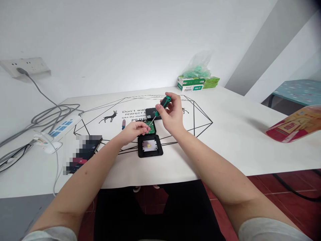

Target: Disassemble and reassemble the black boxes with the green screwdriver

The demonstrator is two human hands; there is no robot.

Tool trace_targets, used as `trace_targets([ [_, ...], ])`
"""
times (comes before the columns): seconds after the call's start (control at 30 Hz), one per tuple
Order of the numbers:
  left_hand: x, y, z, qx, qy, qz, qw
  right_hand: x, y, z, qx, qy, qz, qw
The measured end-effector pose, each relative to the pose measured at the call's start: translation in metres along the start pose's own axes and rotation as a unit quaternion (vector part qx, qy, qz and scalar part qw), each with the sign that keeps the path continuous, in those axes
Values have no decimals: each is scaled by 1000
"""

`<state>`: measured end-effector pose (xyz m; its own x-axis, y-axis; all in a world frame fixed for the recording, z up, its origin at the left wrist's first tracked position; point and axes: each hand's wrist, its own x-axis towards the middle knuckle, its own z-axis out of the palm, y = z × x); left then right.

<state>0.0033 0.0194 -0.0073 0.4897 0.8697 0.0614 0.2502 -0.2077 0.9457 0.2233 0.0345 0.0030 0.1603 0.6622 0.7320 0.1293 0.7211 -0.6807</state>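
Note:
My right hand (173,115) grips a green-and-black screwdriver (164,103) by its handle, tilted with the shaft pointing down and left. Close to the screwdriver's tip, the fingers of my left hand (134,131) are pinched together; what is between them is too small to make out. Under the fingertips lies a green circuit board (151,128) in a black case, partly hidden by my left hand. Nearer to me rests a black square cover (150,155) with a silvery plate and a yellowish patch inside. Behind the board is a black box (150,112), partly covered by my right hand.
A small second screwdriver (123,124) lies left of the board. A phone-like dark object (86,150), partly pixelated, a power strip (65,127) and cables are at the left. Green-and-white boxes (190,83) stand at the back; a colourful package (293,125) is at the right.

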Motion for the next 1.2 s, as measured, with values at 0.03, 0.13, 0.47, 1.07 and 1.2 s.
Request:
trace_targets([
  [0.03,0,1,1,9,-3,-1,1000,0,0,0,-1,-4,-2,1000],
  [0.13,-2,2,6,43,-18,-5,999,-1,-4,-2,-6,-38,-19,999],
  [0.47,-7,1,23,129,-73,-9,989,4,-15,-13,33,-203,-49,977],
  [1.07,-4,3,39,250,-108,58,960,11,-31,-28,36,-329,-4,944],
  [1.2,-5,4,34,202,-63,50,976,15,-28,-29,87,-273,-6,958],
])
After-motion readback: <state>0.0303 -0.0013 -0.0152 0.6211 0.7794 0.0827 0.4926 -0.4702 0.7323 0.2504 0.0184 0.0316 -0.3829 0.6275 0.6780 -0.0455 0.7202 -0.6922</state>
